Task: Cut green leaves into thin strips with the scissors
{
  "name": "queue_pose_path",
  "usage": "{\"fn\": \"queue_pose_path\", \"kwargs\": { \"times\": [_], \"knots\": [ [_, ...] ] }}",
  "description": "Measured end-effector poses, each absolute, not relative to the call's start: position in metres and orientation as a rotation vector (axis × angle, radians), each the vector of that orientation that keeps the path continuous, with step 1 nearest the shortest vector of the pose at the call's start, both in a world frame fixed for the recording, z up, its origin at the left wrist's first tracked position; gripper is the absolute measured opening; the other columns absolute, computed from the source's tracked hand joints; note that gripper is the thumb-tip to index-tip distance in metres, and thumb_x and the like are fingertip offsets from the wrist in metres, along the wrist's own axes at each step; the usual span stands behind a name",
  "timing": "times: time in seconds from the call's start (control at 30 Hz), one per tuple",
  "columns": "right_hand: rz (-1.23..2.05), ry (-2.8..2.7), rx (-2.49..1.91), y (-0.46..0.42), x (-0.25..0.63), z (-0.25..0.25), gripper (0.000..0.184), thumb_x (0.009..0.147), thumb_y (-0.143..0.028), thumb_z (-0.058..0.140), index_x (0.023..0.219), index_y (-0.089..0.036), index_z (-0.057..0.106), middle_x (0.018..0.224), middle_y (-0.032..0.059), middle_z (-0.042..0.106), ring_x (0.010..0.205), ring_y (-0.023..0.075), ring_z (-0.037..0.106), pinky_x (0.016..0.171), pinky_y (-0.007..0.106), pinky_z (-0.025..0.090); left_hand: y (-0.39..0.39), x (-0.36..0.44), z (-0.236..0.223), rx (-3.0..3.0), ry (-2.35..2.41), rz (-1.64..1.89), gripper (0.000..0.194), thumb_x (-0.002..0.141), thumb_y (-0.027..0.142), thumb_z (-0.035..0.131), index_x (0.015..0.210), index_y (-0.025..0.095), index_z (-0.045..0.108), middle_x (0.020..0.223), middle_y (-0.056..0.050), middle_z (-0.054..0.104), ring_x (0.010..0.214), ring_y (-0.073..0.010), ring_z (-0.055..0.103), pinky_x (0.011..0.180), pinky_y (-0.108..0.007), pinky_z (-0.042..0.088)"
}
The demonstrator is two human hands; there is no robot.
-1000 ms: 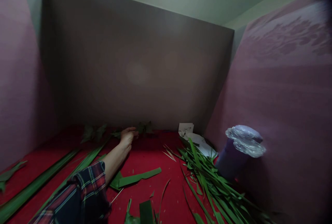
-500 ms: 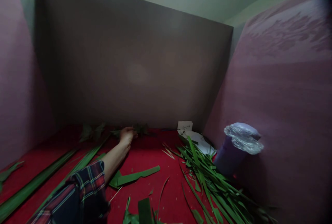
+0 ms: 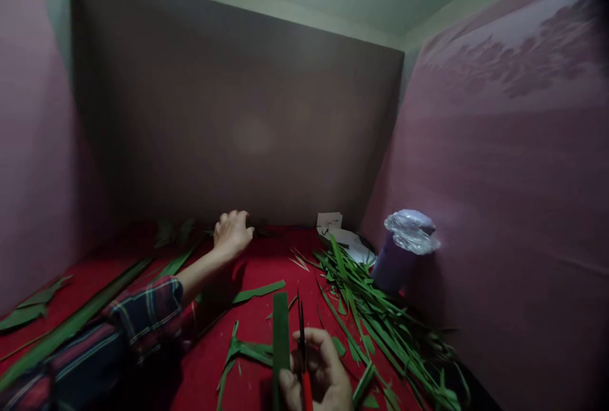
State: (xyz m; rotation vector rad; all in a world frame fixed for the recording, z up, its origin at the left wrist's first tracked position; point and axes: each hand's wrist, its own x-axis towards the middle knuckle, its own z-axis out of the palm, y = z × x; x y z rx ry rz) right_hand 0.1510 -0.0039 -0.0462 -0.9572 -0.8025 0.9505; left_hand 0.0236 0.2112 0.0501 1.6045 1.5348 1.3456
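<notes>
At the far edge of the red cloth [image 3: 314, 316], my left hand [image 3: 233, 233] is raised with its fingers loosely bent and apart; nothing shows in it. Dark leaf pieces [image 3: 261, 231] lie just behind it. My right hand [image 3: 323, 373], low in the middle, is closed round scissors with a red handle [image 3: 307, 392] and dark pointed blades aimed away from me. A flat green leaf strip [image 3: 280, 335] stands upright against the right thumb, apparently pinched there. Left of it lies a folded or knotted leaf piece [image 3: 235, 349]. Another cut strip [image 3: 259, 292] rests beyond.
A heap of narrow green leaves [image 3: 380, 309] covers the right side. Behind it are a white paper [image 3: 354, 245], a small card [image 3: 329, 219] and a purple container with plastic wrap [image 3: 402, 252]. Long leaves [image 3: 76, 322] lie at left. Walls enclose three sides.
My right hand has come into view at the bottom with the scissors and leaf strip. My left hand has lifted slightly and its fingers have opened. The view has shifted a little.
</notes>
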Motion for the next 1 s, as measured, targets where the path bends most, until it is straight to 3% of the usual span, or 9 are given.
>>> {"fn": "queue_pose_path", "kwargs": {
  "times": [0.13, 0.17, 0.27, 0.33, 0.4, 0.53, 0.67, 0.77, 1.0],
  "knots": [
    [1.009, -0.792, -1.008, -0.009, 0.155, -0.030, 0.038, 0.055, -0.027, 0.077, 0.085, -0.019, 0.055, 0.057, -0.0035, 0.058, 0.050, 0.0119, 0.054, 0.046, 0.019, 0.043, 0.151, 0.023, 0.056, 1.578, 1.359, 1.148, 0.012, 0.055, 0.016, 0.071, 0.066, 0.015, 0.066, 0.074, -0.007, 0.067, 0.082, -0.0235, 0.060, 0.067, -0.026, 0.042],
    [1.053, -0.794, -1.014, -0.011, 0.156, -0.025, 0.039, 0.054, -0.026, 0.078, 0.084, -0.019, 0.054, 0.058, -0.0032, 0.058, 0.050, 0.0122, 0.055, 0.045, 0.019, 0.043, 0.131, 0.023, 0.053, 1.543, 1.312, 1.097, 0.011, 0.060, 0.022, 0.069, 0.067, 0.014, 0.066, 0.069, -0.006, 0.067, 0.070, -0.0200, 0.060, 0.059, -0.025, 0.042],
    [1.145, -0.784, -0.959, -0.015, 0.158, -0.017, 0.044, 0.057, -0.029, 0.078, 0.089, -0.020, 0.050, 0.062, -0.0030, 0.060, 0.050, 0.0119, 0.056, 0.044, 0.019, 0.043, 0.070, 0.025, 0.036, 1.391, 1.194, 0.986, 0.032, 0.068, 0.044, 0.061, 0.070, 0.012, 0.065, 0.067, -0.009, 0.066, 0.051, -0.0131, 0.055, 0.046, -0.022, 0.039],
    [1.189, -0.800, -0.902, -0.017, 0.156, -0.017, 0.046, 0.059, -0.031, 0.077, 0.093, -0.020, 0.047, 0.064, -0.0028, 0.061, 0.049, 0.0126, 0.058, 0.043, 0.019, 0.044, 0.038, 0.029, 0.025, 1.112, 1.009, 0.917, 0.035, 0.061, 0.046, 0.069, 0.067, 0.012, 0.063, 0.062, -0.005, 0.063, 0.046, -0.0089, 0.051, 0.043, -0.019, 0.036],
    [1.209, -0.836, -0.863, -0.019, 0.155, -0.018, 0.047, 0.061, -0.032, 0.077, 0.094, -0.021, 0.045, 0.065, -0.0027, 0.062, 0.050, 0.0135, 0.059, 0.044, 0.021, 0.045, 0.017, 0.033, 0.016, 1.006, 0.896, 0.853, 0.032, 0.060, 0.042, 0.073, 0.067, 0.012, 0.062, 0.054, -0.001, 0.058, 0.042, -0.0065, 0.049, 0.043, -0.017, 0.036],
    [1.195, -0.903, -0.831, -0.020, 0.153, -0.021, 0.045, 0.062, -0.032, 0.077, 0.091, -0.022, 0.044, 0.064, -0.0041, 0.061, 0.049, 0.0134, 0.059, 0.045, 0.021, 0.046, 0.004, 0.038, 0.003, 0.907, 0.846, 0.966, 0.027, 0.055, 0.032, 0.078, 0.065, 0.015, 0.058, 0.057, 0.000, 0.060, 0.043, -0.0084, 0.053, 0.042, -0.018, 0.037],
    [1.226, -0.911, -0.846, -0.020, 0.153, -0.021, 0.047, 0.058, -0.031, 0.079, 0.089, -0.021, 0.045, 0.060, -0.0067, 0.057, 0.043, 0.0091, 0.053, 0.040, 0.017, 0.040, 0.004, 0.035, -0.006, 0.883, 0.873, 1.007, 0.024, 0.058, 0.032, 0.075, 0.060, 0.015, 0.058, 0.052, 0.000, 0.059, 0.040, -0.0086, 0.051, 0.040, -0.019, 0.036],
    [1.253, -0.899, -0.832, -0.020, 0.154, -0.021, 0.042, 0.065, -0.033, 0.074, 0.094, -0.021, 0.046, 0.060, -0.0082, 0.054, 0.040, 0.0059, 0.046, 0.037, 0.015, 0.035, 0.003, 0.030, -0.006, 0.865, 0.904, 1.032, 0.022, 0.059, 0.031, 0.073, 0.060, 0.015, 0.058, 0.053, -0.002, 0.061, 0.043, -0.0096, 0.053, 0.040, -0.018, 0.036],
    [1.207, -0.964, -0.863, -0.022, 0.154, -0.026, 0.035, 0.070, -0.028, 0.070, 0.095, -0.021, 0.047, 0.062, -0.0082, 0.053, 0.044, 0.0053, 0.045, 0.042, 0.015, 0.037, 0.002, 0.024, -0.002, 0.800, 0.893, 1.029, 0.021, 0.056, 0.029, 0.075, 0.059, 0.014, 0.060, 0.054, -0.003, 0.062, 0.046, -0.0107, 0.054, 0.042, -0.020, 0.037]
  ]
}}
